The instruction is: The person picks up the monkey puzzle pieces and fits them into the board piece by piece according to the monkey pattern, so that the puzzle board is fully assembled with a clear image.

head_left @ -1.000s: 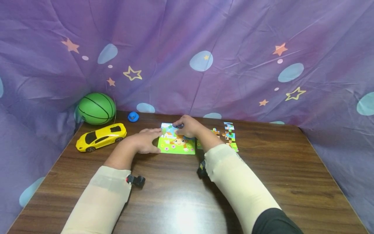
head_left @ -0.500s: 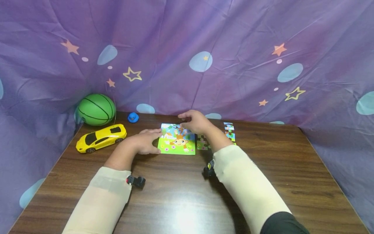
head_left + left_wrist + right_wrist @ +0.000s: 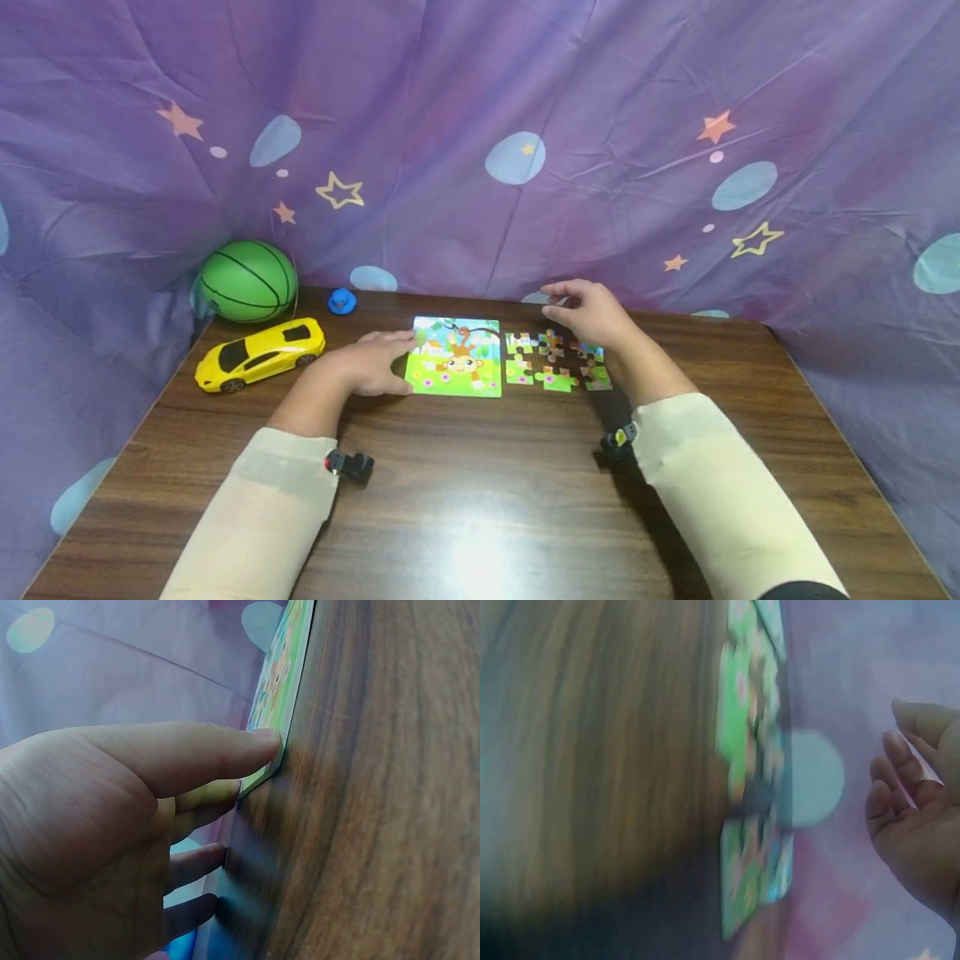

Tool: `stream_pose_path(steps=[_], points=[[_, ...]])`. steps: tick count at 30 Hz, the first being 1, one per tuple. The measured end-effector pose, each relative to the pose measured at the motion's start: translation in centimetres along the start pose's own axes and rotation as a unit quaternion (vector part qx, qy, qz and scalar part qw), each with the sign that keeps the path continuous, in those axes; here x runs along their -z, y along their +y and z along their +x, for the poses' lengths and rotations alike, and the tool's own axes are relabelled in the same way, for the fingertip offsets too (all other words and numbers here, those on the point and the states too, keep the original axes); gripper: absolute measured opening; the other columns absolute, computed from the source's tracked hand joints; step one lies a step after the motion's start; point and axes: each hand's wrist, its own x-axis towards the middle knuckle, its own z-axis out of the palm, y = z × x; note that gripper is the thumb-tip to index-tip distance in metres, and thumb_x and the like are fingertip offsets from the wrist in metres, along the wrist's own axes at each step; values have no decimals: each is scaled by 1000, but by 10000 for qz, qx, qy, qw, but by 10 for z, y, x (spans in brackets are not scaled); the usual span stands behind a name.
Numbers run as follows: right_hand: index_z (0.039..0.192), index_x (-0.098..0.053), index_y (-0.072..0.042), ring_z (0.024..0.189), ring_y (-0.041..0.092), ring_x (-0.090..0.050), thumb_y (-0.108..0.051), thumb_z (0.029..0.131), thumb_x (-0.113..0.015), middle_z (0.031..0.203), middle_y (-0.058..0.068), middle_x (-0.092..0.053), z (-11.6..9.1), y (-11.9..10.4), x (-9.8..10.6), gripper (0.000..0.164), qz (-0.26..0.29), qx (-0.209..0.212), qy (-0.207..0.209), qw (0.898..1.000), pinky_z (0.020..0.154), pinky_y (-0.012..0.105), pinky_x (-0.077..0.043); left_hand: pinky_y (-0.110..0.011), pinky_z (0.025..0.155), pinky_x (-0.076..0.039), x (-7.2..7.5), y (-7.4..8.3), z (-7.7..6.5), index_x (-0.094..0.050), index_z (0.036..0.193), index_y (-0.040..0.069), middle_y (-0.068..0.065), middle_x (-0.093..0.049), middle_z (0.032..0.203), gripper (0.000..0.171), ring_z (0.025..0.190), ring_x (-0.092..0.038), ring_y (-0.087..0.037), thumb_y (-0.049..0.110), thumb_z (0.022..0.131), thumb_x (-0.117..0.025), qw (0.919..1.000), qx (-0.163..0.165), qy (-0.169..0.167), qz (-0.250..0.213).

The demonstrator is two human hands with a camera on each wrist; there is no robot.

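A picture puzzle board [image 3: 453, 358] showing a monkey over green grass lies in the middle of the table in the head view. At its left side, my left hand [image 3: 371, 364] touches the board's edge with thumb and forefinger spread apart. The left wrist view shows the thumb [image 3: 217, 750] straight against the board's near corner. My right hand [image 3: 592, 314] hovers above and behind the loose puzzle pieces [image 3: 557, 379] right of the board. Its fingers are loosely bent, and nothing shows between them. In the right wrist view the right hand [image 3: 922, 802] is raised off the table, with blurred pieces beyond.
A yellow toy car [image 3: 260, 354] stands left of my left hand. Behind it sit a green ball [image 3: 249, 281] and a small blue rubber duck [image 3: 342, 301]. A purple patterned curtain [image 3: 420, 150] hangs along the table's back edge. The brown wooden table [image 3: 420, 517] extends towards me.
My right hand has lifted off the board's upper part and moved right, over the loose pieces. The board's top and more pieces have come into sight. My left hand has stayed put.
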Motion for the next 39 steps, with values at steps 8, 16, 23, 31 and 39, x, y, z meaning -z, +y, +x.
stream_pose_path(steps=[8, 16, 23, 31, 39], points=[[142, -67, -4, 106, 31, -74, -19, 102, -73, 126, 22, -76, -9, 37, 15, 43, 482, -507, 230, 9973, 88, 35, -63, -63, 135, -18, 2, 0, -1, -32, 170, 16, -3, -21, 181, 84, 168, -14, -40, 37, 99, -72, 10000, 20, 5, -42], [143, -66, -2, 124, 37, -69, -19, 101, -73, 138, 24, -72, -5, 66, 23, 45, 263, -678, 287, 9969, 102, 36, -56, -63, 136, -17, 2, 0, 0, -32, 170, 16, -2, -20, 182, 84, 168, -14, -40, 38, 100, -71, 10000, 18, -23, 8], [146, -63, -1, 128, 37, -64, -23, 98, -78, 147, 25, -64, -6, 85, 24, 55, 92, -987, 34, 9951, 113, 51, -51, -63, 135, -16, 1, 1, 0, -32, 170, 16, -2, -20, 182, 83, 168, -13, -41, 38, 100, -71, 10000, 32, -63, -5], [148, -62, -4, 122, 37, -64, -21, 94, -81, 149, 26, -61, -1, 90, 18, 60, -72, -1034, -213, 9944, 109, 51, -51, -64, 135, -16, 0, 0, 2, -32, 170, 17, -2, -20, 182, 84, 168, -13, -40, 38, 100, -72, 10000, 61, -59, -5], [143, -66, -2, 123, 39, -66, -21, 93, -83, 146, 24, -66, 6, 89, 16, 57, -388, -925, -173, 9948, 113, 54, -49, -64, 135, -16, 1, 0, 1, -32, 170, 17, -2, -20, 182, 84, 168, -14, -41, 38, 100, -71, 10000, 35, -58, -6]])
